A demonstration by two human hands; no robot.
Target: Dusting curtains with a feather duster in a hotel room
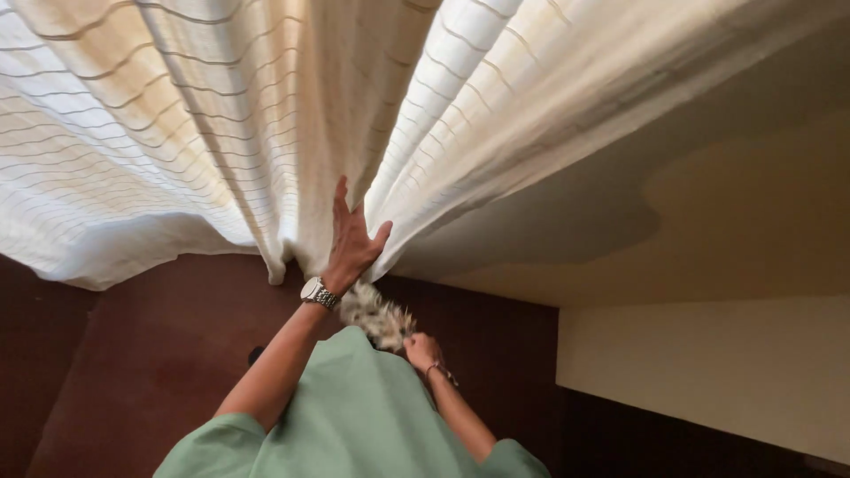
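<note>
Two hands: both belong to the person wearing the camera, seen from above against a hanging curtain.
Left hand [351,241]: spread wide and flat, fingers up, palm pressed on the folds of the curtain; it grips nothing.
Left wrist: a silver metal watch [319,293] with a link band sits just below the hand.
Right hand [422,350]: lower and nearer the body, closed around the base of a feather duster.
Right wrist: a thin bracelet [440,373] lies across it.
Feather duster [379,318]: a fluffy head of speckled cream and brown feathers, between the two hands, just beside the left wrist and near the curtain's lower edge; whether it touches the cloth cannot be told.
Curtain [204,115]: cream fabric with thin darker horizontal lines, in deep vertical folds, filling the upper left and centre; light glows through it.
Clothing: pale green short sleeves [354,425] cover the shoulders and chest at the bottom.
Floor [142,354]: dark reddish brown, under the curtain's hem.
Wall [708,372]: plain cream on the right, partly shaded by the curtain.
Packages, labels, signs: nothing of that kind can be made out.
</note>
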